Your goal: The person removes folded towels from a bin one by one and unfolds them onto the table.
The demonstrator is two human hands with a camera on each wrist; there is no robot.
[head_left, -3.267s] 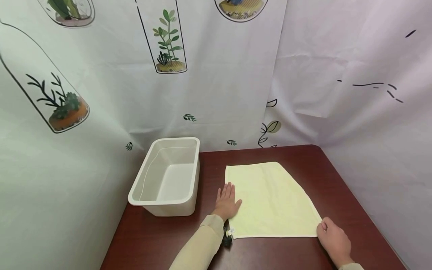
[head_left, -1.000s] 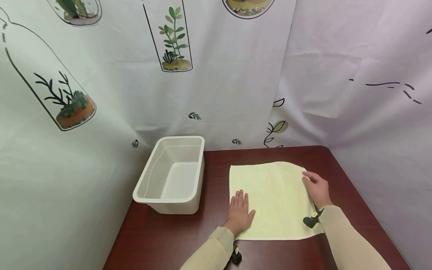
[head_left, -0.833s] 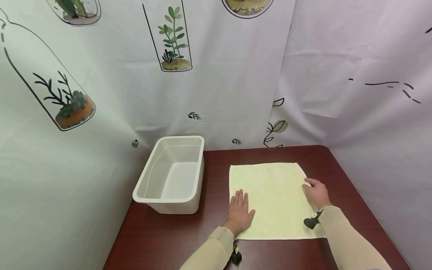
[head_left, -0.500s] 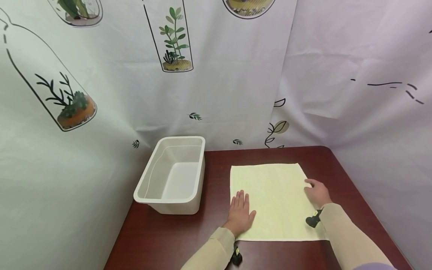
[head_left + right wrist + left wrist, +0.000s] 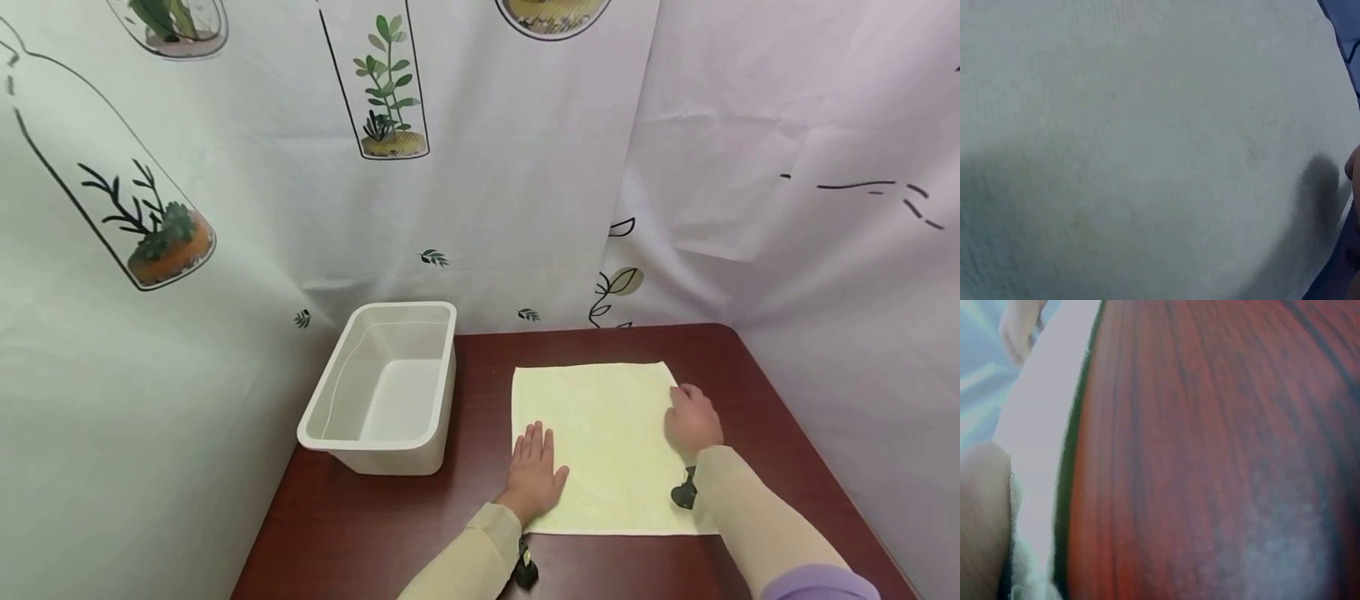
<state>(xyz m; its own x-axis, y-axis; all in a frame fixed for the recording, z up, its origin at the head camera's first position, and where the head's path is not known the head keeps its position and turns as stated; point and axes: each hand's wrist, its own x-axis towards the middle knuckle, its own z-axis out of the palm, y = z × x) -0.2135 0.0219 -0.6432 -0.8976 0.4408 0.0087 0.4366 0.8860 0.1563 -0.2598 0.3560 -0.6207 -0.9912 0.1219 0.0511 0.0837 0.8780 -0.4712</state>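
A pale yellow towel [image 5: 607, 467] lies spread nearly square on the dark red-brown table [image 5: 375, 542]. My left hand [image 5: 532, 477] rests on its left side in the head view, fingers straight and thumb spread out. My right hand [image 5: 692, 421], loosely bent, is over the towel's right edge, back of the hand up; its fingertips are partly hidden. In the right wrist view a fingertip [image 5: 1354, 167] shows at the far right above the towel's edge and casts a shadow on the cloth. No cloth looks bunched there.
An off-white plastic tub [image 5: 432, 417] stands on the table left of the towel, with nothing inside. White plant-printed curtain [image 5: 510, 208] hangs behind the table and along both sides. A small dark device [image 5: 526, 571] is strapped at the left wrist.
Over the past seconds the right hand left the near right corner and moved up to the right edge, whose far corner flattened out. Most recently it shifted slightly left. The left hand stays put.
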